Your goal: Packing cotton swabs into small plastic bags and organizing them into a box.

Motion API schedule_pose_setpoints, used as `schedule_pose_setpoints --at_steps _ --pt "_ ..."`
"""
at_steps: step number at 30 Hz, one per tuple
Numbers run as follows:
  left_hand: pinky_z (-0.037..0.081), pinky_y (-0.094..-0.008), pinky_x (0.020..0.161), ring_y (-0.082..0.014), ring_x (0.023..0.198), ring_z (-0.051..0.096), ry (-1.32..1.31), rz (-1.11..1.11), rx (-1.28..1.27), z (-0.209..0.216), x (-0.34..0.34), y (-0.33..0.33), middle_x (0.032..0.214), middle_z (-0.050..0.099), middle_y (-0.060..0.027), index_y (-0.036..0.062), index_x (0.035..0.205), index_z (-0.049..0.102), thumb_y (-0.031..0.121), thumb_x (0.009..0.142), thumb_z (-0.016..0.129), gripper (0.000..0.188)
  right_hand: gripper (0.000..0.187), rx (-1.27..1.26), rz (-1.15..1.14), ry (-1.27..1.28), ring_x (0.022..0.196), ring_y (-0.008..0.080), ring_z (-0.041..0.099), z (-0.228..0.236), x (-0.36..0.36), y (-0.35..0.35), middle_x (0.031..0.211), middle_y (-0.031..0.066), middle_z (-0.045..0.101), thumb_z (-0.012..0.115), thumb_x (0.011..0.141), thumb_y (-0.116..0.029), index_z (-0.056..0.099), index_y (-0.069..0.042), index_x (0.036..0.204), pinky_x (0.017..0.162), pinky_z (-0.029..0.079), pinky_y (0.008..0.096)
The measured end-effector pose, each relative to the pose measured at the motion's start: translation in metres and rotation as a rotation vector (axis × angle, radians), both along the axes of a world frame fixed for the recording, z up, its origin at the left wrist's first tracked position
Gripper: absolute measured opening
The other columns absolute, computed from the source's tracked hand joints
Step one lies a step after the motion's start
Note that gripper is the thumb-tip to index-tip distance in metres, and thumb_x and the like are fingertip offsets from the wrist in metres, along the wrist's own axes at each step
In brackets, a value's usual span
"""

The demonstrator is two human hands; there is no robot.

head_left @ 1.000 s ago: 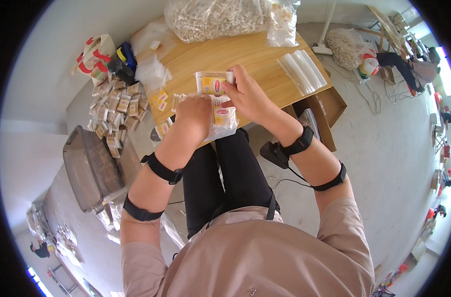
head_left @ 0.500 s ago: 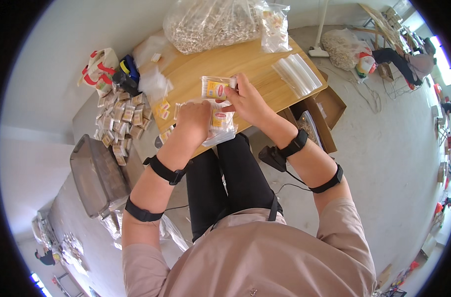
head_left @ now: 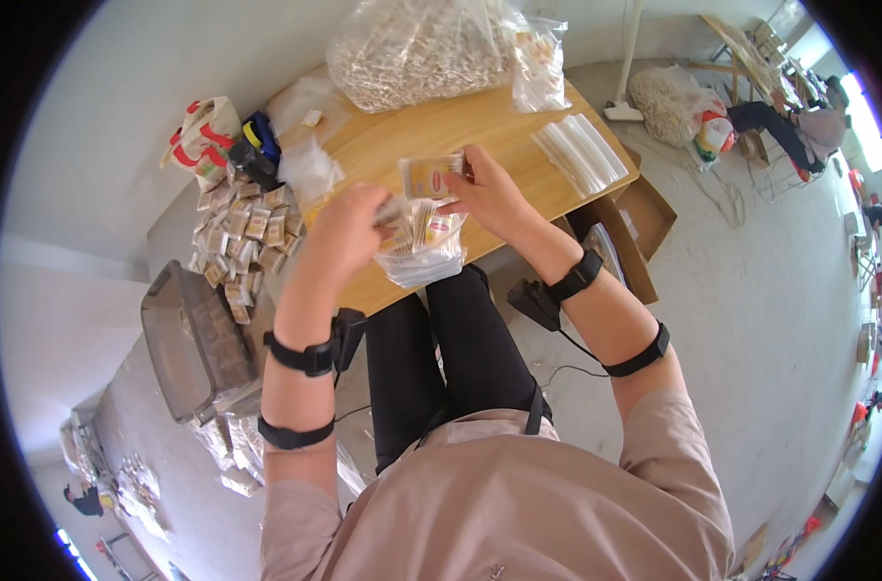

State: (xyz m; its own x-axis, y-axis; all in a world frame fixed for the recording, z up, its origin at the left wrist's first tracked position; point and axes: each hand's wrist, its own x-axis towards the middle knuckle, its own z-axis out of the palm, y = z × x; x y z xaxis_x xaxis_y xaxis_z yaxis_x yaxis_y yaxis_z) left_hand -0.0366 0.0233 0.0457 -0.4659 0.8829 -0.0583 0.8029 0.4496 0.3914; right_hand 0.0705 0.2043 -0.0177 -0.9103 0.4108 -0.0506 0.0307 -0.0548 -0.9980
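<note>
Held out over the wooden table (head_left: 504, 136) is a flat clear pack of cotton swabs (head_left: 423, 178) with a yellow label. My right hand (head_left: 487, 194) pinches its right end. Just below it, at the table's near edge, another labelled swab pack (head_left: 435, 229) lies on a stack of clear plastic bags (head_left: 423, 269). My left hand (head_left: 352, 225) is over the left side of this stack. Motion smears its fingers, so whether they grip anything is unclear.
A large bag of loose swabs (head_left: 421, 58) and a smaller bag (head_left: 539, 63) stand at the back. Clear sleeves (head_left: 581, 153) lie to the right, above an open cardboard box (head_left: 646, 218). Heaped packs (head_left: 245, 232) and a grey bin (head_left: 184, 339) are left.
My left hand has shifted left and its fingers have come off the front of the lower pack, uncovering more of the stack. The pack in my right hand has barely moved.
</note>
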Motion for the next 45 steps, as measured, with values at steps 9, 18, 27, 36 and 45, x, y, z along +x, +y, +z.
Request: schedule_pose_setpoints --at_steps 9,18,27,36,45 --pt "0.046 -0.0272 0.073 -0.0141 0.078 0.057 -0.144 0.514 0.612 0.011 -0.002 -0.071 0.089 0.062 -0.0074 -0.0005 0.106 0.059 0.012 0.08 0.073 0.032 0.026 0.862 0.422 0.027 0.094 0.0308 0.06 0.033 -0.02 -0.025 0.103 0.0143 0.06 0.059 0.088 -0.012 0.054 -0.001 0.111 0.079 0.046 0.0402" --pt "0.045 -0.0245 0.071 -0.0087 0.076 0.053 -0.261 0.565 0.739 -0.032 -0.01 -0.097 0.087 0.059 -0.0032 -0.0006 0.107 0.058 0.015 0.083 0.073 0.033 0.025 1.03 0.826 -0.25 0.101 0.0354 0.058 0.034 -0.055 -0.032 0.101 0.0159 0.063 0.052 0.089 -0.012 0.057 -0.007 0.113 0.083 0.045 0.0425" --pt "0.045 -0.0236 0.073 -0.0092 0.08 0.054 -0.308 0.563 0.751 -0.033 -0.015 -0.099 0.089 0.059 -0.0048 -0.0026 0.113 0.057 0.015 0.083 0.071 0.037 0.013 1.414 0.789 -0.371 0.088 0.0353 0.064 0.02 -0.068 -0.058 0.092 0.0173 0.067 0.065 0.077 -0.013 0.07 -0.003 0.082 0.072 0.052 0.0429" --pt "0.046 -0.0248 0.074 -0.0087 0.081 0.055 -0.65 0.439 0.76 -0.03 -0.025 -0.074 0.093 0.062 -0.0032 -0.0028 0.114 0.057 0.014 0.086 0.067 0.033 0.014 1.416 0.683 -0.128 0.088 0.0357 0.063 0.006 -0.06 -0.047 0.088 0.0146 0.066 0.067 0.076 -0.014 0.07 -0.002 0.081 0.073 0.052 0.0425" --pt "0.047 -0.0237 0.083 -0.01 0.091 0.059 -0.718 0.181 0.503 -0.043 -0.038 -0.021 0.1 0.061 -0.0032 -0.0023 0.122 0.052 0.008 0.092 0.059 0.033 0.021 1.193 0.751 -0.217 0.084 0.0333 0.059 0.031 -0.023 -0.021 0.085 0.0127 0.061 0.07 0.075 -0.018 0.072 -0.011 0.094 0.075 0.047 0.0424"
